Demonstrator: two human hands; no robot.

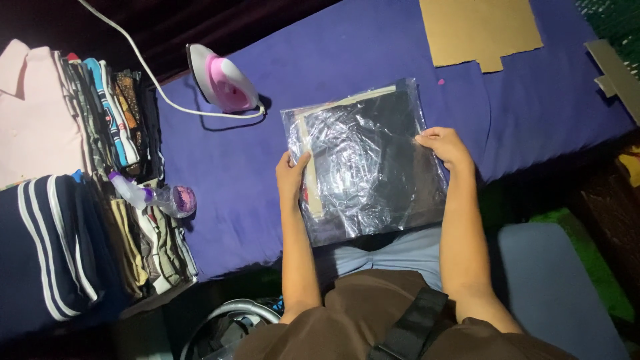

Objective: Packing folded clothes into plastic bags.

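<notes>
Clear plastic bag [365, 160] with a dark garment inside lies on the purple cloth [227, 167]; left hand [292, 179] and right hand [445, 147] grip its side edges, fingers closed. Packing stage; next, seal the bag squarely.

Both hands grip a clear plastic bag [365, 160] holding a dark folded garment: left hand [292, 177] on its left edge, right hand [445, 147] on its right. It lies on the purple cloth [533, 100]; far left stands a pink iron [223, 79].

A single head-worn camera looks steeply down from above the person's lap onto the purple cloth [373, 60], close enough that the cloth fills mid-frame; the iron [223, 79] sits on its upper-left part, forearms entering from below
</notes>
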